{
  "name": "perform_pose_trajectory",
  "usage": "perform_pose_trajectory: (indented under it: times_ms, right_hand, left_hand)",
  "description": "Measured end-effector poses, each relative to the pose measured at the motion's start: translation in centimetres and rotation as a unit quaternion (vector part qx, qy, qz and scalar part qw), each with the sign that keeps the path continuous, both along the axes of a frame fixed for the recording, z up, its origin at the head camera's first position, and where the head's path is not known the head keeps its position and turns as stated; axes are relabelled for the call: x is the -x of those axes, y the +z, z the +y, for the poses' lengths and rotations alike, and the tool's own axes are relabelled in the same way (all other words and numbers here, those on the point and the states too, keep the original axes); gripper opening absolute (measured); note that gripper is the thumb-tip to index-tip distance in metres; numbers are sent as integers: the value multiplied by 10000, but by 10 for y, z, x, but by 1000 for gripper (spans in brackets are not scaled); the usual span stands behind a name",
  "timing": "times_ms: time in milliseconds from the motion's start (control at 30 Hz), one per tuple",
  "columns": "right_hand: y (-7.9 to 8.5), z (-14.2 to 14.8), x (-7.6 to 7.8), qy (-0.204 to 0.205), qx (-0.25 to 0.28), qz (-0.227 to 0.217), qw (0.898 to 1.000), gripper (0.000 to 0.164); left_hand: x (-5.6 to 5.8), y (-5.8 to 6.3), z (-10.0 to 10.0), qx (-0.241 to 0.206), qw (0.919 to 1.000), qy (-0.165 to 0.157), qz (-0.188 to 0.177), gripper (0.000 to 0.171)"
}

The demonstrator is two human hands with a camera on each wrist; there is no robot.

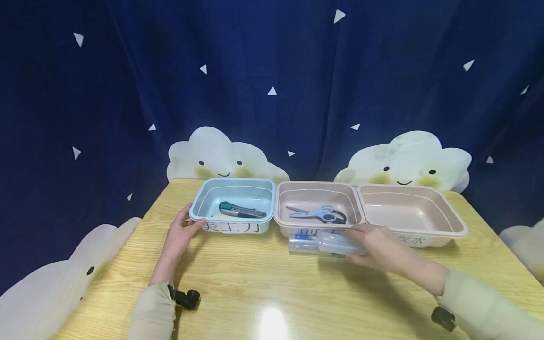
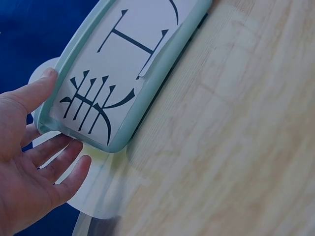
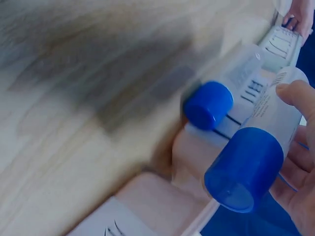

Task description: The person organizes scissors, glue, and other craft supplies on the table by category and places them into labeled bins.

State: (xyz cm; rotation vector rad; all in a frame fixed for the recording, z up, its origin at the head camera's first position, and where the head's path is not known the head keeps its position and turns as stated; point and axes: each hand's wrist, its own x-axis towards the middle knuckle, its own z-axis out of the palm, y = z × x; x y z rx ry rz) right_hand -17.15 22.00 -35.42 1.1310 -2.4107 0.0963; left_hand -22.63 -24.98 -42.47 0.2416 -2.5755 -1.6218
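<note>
My left hand [image 1: 182,231] holds the front left corner of a light-blue bin [image 1: 272,198], its thumb on the rim and the other fingers [image 2: 74,179] loosely bent by the side wall. In my right hand [image 1: 378,250] is a clear glue bottle [image 1: 340,243] with a blue cap [image 3: 246,167], pinched between thumb and fingers. A second blue-capped glue bottle [image 3: 241,66] lies on the table, in front of the middle pink bin [image 1: 278,217]. The held bottle overlaps it in the head view.
Utility knives [image 1: 240,210] lie in the blue bin. The middle bin has light-blue scissors [image 1: 310,214] and a dark-handled pair [image 1: 340,217]. A right-hand pink bin [image 1: 456,229] completes the row; paper labels with characters mark the fronts. A dark-blue curtain [image 1: 272,47] hangs behind the wooden table [image 1: 238,293].
</note>
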Motion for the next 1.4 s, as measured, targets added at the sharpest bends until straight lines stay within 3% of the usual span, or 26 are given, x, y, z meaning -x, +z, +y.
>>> perform_pose_trajectory:
  times_ms: [200, 500, 800, 1067, 1267, 1400]
  right_hand:
    - [17, 16, 2, -237, -104, -15, 9997, 47]
    - [30, 38, 8, -686, -37, -475, 9965, 45]
    - [27, 63, 28, -373, 455, -191, 9981, 46]
    - [29, 83, 40, -985, 194, -461, 9939, 40]
    - [27, 97, 52, -1249, 0, 65, 9921, 39]
    - [21, 104, 59, -1344, 62, 35, 9909, 40]
  left_hand:
    - [1, 0, 0, 32, 10000, 19, -2, 82]
    - [0, -1, -1, 32, 10000, -12, 20, 84]
    - [0, 0, 0, 5, 10000, 16, 8, 82]
    - [-1, 1, 0, -2, 10000, 17, 45, 82]
    - [-2, 2, 1, -18, 10000, 23, -14, 81]
    - [-2, 1, 1, -32, 10000, 21, 4, 81]
